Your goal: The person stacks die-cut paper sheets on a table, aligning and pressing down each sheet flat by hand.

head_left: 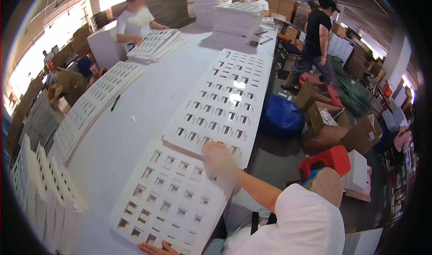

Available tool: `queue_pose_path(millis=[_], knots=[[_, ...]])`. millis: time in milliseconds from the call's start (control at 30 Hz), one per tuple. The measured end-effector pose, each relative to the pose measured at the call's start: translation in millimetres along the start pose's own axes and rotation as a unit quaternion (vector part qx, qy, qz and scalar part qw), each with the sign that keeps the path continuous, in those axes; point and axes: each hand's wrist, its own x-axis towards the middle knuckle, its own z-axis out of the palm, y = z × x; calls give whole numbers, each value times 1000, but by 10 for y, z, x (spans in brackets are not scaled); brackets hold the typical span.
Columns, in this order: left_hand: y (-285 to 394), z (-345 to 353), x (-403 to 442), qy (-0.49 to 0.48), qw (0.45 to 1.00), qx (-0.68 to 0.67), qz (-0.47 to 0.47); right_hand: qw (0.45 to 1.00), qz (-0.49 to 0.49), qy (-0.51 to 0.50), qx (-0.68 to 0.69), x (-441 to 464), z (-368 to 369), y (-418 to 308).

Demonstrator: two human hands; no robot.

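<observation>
The left hand [155, 249] lies at the lower edge of the near slotted panel [177, 199], thumb parted from fingers — any grip cannot be told. The right hand [220, 158] blurs over its far edge, finger state unclear. Beyond, on the white table [148, 106], lies the far slotted panel [198, 112] — then a stack [236, 25].

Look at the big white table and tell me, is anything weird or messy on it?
Yes, a tiny white scrap lies loose on the table, near a dark pen-like stick. It looks odd because the white cut-out panels are in neat piles. I can't see anything spilled.
</observation>
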Motion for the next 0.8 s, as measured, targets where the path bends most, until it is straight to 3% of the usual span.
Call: queue_pose_path(millis=[33,300,500,600,700,767,800], knots=[[9,-18,6,-34,999,-12,-13,1000,2,-1,5,10,-32,-8],[-59,48,-10,-23,1000,4,-7,996,17,-67,-52,240,-179,10],[-20,42,-27,2,1000,1,1,984,-14,143,-101,529,-767,109],[3,-28,-26,-2,1000,4,-3,992,1,79,-95,604,-975,15],[-13,-14,-21,-4,1000,18,-11,992,-124,-22,-1,567,-1442,-279],[-47,-2,-15,-5,1000,18,-22,943,-157,-142,258,689,-1698,-351],[-51,-10,-8,-10,1000,11,-27,906,-118,-164,372,687,-1962,-416]])
